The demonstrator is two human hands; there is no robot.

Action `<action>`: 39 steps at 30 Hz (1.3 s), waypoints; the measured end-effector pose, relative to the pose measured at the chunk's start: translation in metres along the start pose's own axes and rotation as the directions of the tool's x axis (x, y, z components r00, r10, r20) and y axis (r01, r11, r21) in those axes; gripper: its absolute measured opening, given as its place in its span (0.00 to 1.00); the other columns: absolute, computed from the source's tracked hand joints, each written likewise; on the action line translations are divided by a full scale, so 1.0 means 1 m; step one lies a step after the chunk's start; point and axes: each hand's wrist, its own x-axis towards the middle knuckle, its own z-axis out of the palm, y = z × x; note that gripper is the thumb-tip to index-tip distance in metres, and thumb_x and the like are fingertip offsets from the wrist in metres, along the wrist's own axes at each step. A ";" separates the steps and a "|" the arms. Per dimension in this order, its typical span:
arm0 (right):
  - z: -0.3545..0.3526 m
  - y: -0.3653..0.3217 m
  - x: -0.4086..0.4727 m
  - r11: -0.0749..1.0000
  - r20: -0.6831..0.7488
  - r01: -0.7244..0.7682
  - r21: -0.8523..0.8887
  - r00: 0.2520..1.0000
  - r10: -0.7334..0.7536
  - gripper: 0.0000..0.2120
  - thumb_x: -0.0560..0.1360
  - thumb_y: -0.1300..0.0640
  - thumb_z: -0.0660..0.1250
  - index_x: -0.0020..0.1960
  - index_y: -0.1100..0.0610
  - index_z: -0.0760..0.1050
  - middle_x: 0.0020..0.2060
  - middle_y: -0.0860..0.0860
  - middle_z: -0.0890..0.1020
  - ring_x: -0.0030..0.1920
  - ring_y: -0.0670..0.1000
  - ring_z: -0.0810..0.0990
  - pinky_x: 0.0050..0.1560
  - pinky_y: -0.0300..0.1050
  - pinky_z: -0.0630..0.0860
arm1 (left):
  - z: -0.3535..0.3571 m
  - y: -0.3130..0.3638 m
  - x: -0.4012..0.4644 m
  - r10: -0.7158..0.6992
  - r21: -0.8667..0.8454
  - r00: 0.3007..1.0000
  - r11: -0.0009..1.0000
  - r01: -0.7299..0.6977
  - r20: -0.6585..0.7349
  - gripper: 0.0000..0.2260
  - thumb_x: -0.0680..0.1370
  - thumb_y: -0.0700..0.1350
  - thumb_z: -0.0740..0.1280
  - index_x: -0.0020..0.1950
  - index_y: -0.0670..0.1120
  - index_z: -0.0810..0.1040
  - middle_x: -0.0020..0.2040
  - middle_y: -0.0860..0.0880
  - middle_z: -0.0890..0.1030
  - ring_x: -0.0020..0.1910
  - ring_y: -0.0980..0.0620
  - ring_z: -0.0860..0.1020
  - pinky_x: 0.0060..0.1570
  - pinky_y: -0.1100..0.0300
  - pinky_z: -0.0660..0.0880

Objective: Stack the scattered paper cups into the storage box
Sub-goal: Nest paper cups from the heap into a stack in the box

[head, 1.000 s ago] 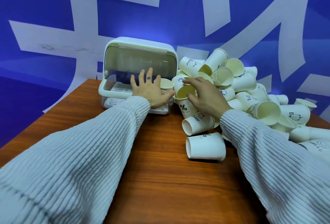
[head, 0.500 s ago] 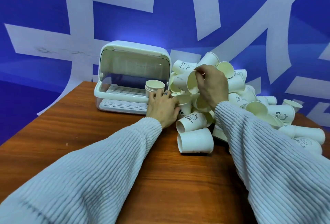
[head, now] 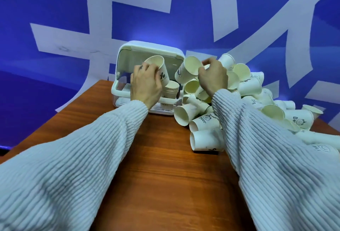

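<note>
The left hand [head: 146,83] holds a cup [head: 159,67] over the stack [head: 170,90] in the box [head: 128,55]. The right hand [head: 213,77] holds another cup [head: 187,71] from the pile [head: 248,87]. Next, I think, slide the left cup onto the stack.

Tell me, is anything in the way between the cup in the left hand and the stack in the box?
Nothing visible: the left hand holds its cup just above the stack in the storage box, whose lid is up.

A wooden table [head: 165,175] carries the storage box [head: 121,94] beside scattered cups [head: 206,139].
</note>
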 end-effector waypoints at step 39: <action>-0.037 0.047 -0.018 0.950 0.516 0.299 -0.089 0.830 -0.213 0.10 0.77 0.54 0.65 0.50 0.53 0.84 0.46 0.52 0.86 0.47 0.54 0.83 0.51 0.51 0.81 | 0.014 0.023 0.022 0.244 0.199 0.684 0.843 -0.500 0.687 0.27 0.79 0.45 0.63 0.79 0.51 0.67 0.75 0.46 0.71 0.78 0.43 0.62 0.77 0.42 0.55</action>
